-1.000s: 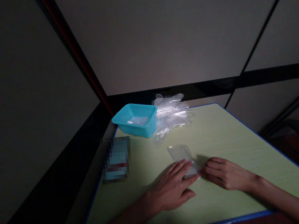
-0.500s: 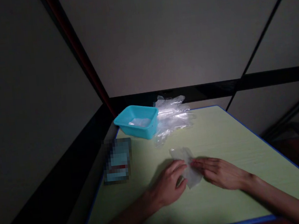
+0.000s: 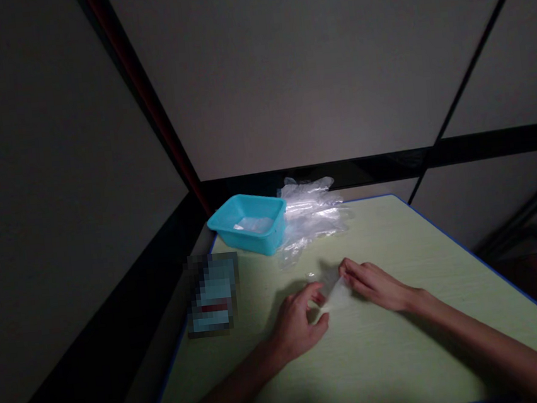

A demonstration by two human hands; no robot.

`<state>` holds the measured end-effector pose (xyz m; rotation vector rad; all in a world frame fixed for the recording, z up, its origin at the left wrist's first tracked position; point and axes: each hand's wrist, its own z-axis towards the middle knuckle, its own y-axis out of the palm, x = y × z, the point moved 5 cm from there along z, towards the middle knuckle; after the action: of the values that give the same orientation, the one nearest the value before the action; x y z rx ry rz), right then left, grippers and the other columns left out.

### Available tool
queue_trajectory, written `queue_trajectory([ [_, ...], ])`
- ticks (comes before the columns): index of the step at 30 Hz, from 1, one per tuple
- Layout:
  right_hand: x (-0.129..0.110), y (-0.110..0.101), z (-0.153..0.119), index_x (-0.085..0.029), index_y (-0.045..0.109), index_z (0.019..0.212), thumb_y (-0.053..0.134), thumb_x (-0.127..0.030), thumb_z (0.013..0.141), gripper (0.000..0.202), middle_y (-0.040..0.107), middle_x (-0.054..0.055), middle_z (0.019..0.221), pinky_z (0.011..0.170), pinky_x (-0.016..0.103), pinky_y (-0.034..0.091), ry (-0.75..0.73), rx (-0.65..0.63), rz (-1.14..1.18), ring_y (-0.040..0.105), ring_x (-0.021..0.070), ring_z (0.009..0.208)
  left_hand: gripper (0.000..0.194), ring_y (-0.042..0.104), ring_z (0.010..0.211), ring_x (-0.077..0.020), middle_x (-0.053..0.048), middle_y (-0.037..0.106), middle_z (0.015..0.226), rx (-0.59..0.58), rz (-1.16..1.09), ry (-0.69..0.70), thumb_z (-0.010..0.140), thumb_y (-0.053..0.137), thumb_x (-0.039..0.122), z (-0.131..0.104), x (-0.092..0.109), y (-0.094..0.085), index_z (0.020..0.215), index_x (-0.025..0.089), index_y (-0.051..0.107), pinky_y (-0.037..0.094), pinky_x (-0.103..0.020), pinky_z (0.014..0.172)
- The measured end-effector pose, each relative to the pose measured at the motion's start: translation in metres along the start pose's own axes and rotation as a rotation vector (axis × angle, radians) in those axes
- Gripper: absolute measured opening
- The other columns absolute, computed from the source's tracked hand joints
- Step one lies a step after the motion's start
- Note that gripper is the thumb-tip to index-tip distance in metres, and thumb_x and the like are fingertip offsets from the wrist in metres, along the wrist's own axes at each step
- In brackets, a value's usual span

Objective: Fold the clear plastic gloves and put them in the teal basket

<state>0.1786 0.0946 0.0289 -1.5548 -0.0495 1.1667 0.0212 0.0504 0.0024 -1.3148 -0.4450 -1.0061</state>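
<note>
A folded piece of thin clear plastic, looking like a disposable glove, lies between my hands on the table. My right hand pinches its upper right part and lifts it slightly. At its left edge rests my left hand, the thumb apart from the curved fingers, which touch or nearly touch the plastic. Beyond my hands spreads a pile of clear plastic disposable gloves. Beside that pile stands a turquoise plastic basket with some folded clear plastic inside.
A blurred-out flat rectangular object lies at the left edge of the pale green table, which has a blue rim. Panelled walls close off the back and left sides. Dark items show beyond the right edge.
My right hand has moved up and slightly left, closing on the plastic and raising a part of it. My left hand has shifted slightly left, its fingers more apart.
</note>
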Motion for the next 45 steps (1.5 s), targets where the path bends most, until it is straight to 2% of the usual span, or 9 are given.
queue_trajectory([
  [5,0.013,0.009,0.021,-0.020,0.041,0.079,0.034,-0.027,0.086,0.012,0.045,-0.003,0.058,0.049,0.023,0.033,0.076,0.065,0.158,0.044,0.0119,0.052,0.053,0.060,0.066,-0.0132,0.002,0.060,0.073,0.109,-0.183,-0.168,0.063,0.060,0.009,0.007,-0.016,0.006,0.113,0.019,0.044,0.049,-0.024,0.061],
  [9,0.023,0.017,0.025,-0.019,0.042,0.084,0.034,-0.031,0.085,0.015,0.042,-0.006,0.053,0.044,0.021,0.031,0.131,0.099,0.235,0.041,0.0103,0.047,0.064,0.058,0.059,-0.0076,0.002,0.055,0.083,0.167,-0.320,-0.281,0.064,0.056,0.003,0.010,-0.027,0.010,0.120,0.020,0.031,0.047,-0.018,0.054],
  [14,0.031,0.021,0.022,-0.018,0.038,0.095,0.041,-0.033,0.081,0.021,0.038,-0.009,0.049,0.038,0.019,0.028,0.167,0.105,0.300,0.038,0.0087,0.041,0.073,0.057,0.059,-0.0056,0.000,0.051,0.096,0.182,-0.358,-0.270,0.064,0.054,0.001,0.009,-0.029,0.011,0.124,0.024,0.019,0.047,-0.017,0.053],
  [20,0.038,0.021,0.022,-0.018,0.039,0.097,0.044,-0.022,0.076,0.022,0.045,-0.009,0.049,0.041,0.020,0.031,0.194,0.172,0.264,0.044,0.0101,0.042,0.075,0.057,0.058,-0.0049,0.001,0.049,0.097,0.170,-0.351,-0.276,0.064,0.052,-0.002,0.010,-0.029,0.011,0.124,0.026,0.016,0.046,-0.015,0.051],
  [25,0.015,0.004,0.011,-0.017,0.048,0.097,0.041,-0.023,0.083,0.017,0.059,0.005,0.076,0.059,0.030,0.045,0.084,0.308,-0.021,0.057,0.0164,0.064,0.074,0.057,0.058,-0.0047,0.001,0.048,0.095,0.176,-0.322,-0.258,0.065,0.052,-0.002,0.010,-0.026,0.009,0.123,0.026,0.017,0.047,-0.016,0.053],
  [28,-0.009,0.009,0.004,-0.014,0.048,0.113,0.037,-0.029,0.088,0.031,0.057,0.013,0.108,0.083,0.036,0.045,-0.112,0.207,-0.190,0.054,0.0216,0.099,0.074,0.057,0.059,-0.0053,0.001,0.049,0.097,0.178,-0.308,-0.252,0.065,0.053,-0.001,0.009,-0.027,0.009,0.123,0.027,0.017,0.048,-0.017,0.054],
  [31,-0.018,0.028,0.001,-0.012,0.027,0.134,0.039,-0.042,0.087,0.057,0.033,0.016,0.136,0.101,0.042,0.030,-0.219,0.035,-0.297,0.029,0.0244,0.126,0.073,0.058,0.059,-0.0059,0.000,0.048,0.098,0.175,-0.321,-0.244,0.066,0.053,0.001,0.009,-0.029,0.010,0.124,0.026,0.016,0.049,-0.018,0.054],
  [35,-0.012,0.048,0.000,-0.010,0.010,0.139,0.036,-0.052,0.085,0.073,0.012,0.016,0.143,0.105,0.045,0.018,-0.257,-0.123,-0.377,0.008,0.0243,0.131,0.073,0.057,0.059,-0.0056,-0.001,0.048,0.099,0.178,-0.315,-0.234,0.065,0.052,0.001,0.009,-0.031,0.011,0.123,0.026,0.016,0.049,-0.019,0.055],
  [45,-0.009,0.051,0.000,-0.011,0.008,0.139,0.033,-0.054,0.085,0.073,0.011,0.016,0.143,0.105,0.045,0.016,-0.247,-0.159,-0.420,0.007,0.0241,0.131,0.055,0.056,0.057,-0.0063,-0.001,0.052,0.098,0.180,-0.289,-0.194,0.067,0.047,0.003,0.004,-0.028,-0.001,0.116,0.022,0.029,0.047,-0.020,0.054],
])
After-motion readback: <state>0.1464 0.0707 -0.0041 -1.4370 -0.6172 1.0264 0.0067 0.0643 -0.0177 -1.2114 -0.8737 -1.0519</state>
